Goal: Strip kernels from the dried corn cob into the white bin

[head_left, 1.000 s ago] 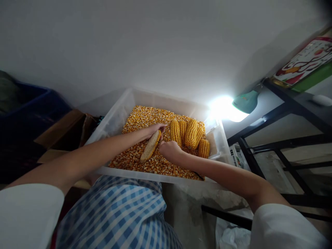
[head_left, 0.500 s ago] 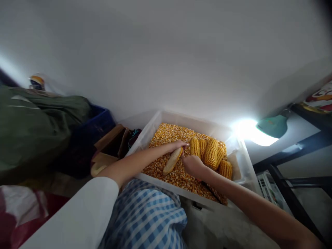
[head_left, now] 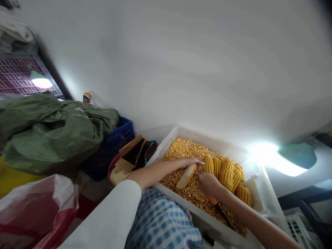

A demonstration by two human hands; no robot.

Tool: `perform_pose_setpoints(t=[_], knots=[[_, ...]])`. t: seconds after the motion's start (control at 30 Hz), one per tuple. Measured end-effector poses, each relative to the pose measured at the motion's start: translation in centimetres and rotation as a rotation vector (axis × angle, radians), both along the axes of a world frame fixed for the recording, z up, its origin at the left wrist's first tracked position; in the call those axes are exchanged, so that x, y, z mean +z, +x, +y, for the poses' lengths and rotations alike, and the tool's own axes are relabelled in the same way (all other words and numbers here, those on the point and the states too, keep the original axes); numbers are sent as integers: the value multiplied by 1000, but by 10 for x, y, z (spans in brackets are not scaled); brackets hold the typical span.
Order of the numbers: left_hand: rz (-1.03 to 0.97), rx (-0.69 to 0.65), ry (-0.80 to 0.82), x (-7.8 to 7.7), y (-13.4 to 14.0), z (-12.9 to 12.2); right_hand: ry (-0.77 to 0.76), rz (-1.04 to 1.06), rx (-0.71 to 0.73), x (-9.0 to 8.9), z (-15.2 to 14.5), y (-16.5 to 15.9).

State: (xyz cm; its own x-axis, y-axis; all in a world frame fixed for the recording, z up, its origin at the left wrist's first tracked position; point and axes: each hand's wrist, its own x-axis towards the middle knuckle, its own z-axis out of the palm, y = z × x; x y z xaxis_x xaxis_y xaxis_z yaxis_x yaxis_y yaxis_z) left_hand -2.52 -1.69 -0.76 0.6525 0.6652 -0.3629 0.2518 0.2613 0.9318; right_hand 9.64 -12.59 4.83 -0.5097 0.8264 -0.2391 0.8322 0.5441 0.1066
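A corn cob [head_left: 184, 180], mostly stripped to its pale core with some yellow kernels at the upper end, slants over the loose kernels [head_left: 190, 147] in a translucent tub [head_left: 166, 147]. My left hand [head_left: 192, 161] is closed around the cob's upper end. Against that same end, my right hand [head_left: 207, 182] is curled with its fingertips on the cob, partly hidden. Several full corn ears [head_left: 226, 174] lie just right of my hands. Under my right wrist rests a tool with an orange handle [head_left: 212, 200] and a dark shaft.
Left of the tub stand an open cardboard box [head_left: 129, 152] and a blue crate [head_left: 124, 129] under a green sack [head_left: 64, 135]. A bright lamp [head_left: 297, 159] is at the right. My knee in checked cloth [head_left: 163, 221] is against the tub's front. A wall rises behind.
The view has swung left and up, so the tub sits lower and farther right in it. Both hands remain on the corn cob. More of the orange handle shows.
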Motion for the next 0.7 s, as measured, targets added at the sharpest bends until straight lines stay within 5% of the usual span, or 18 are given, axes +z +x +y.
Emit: perform_pose_setpoints(t=[0.2, 0.43, 0.7], knots=[[-34, -20, -75, 4, 1, -4, 7, 30, -28, -5, 1, 3], [435, 188, 434, 14, 15, -19, -23, -10, -63, -5, 2, 4], [595, 306, 593, 15, 15, -16, -56, -50, -80, 2, 3, 1]])
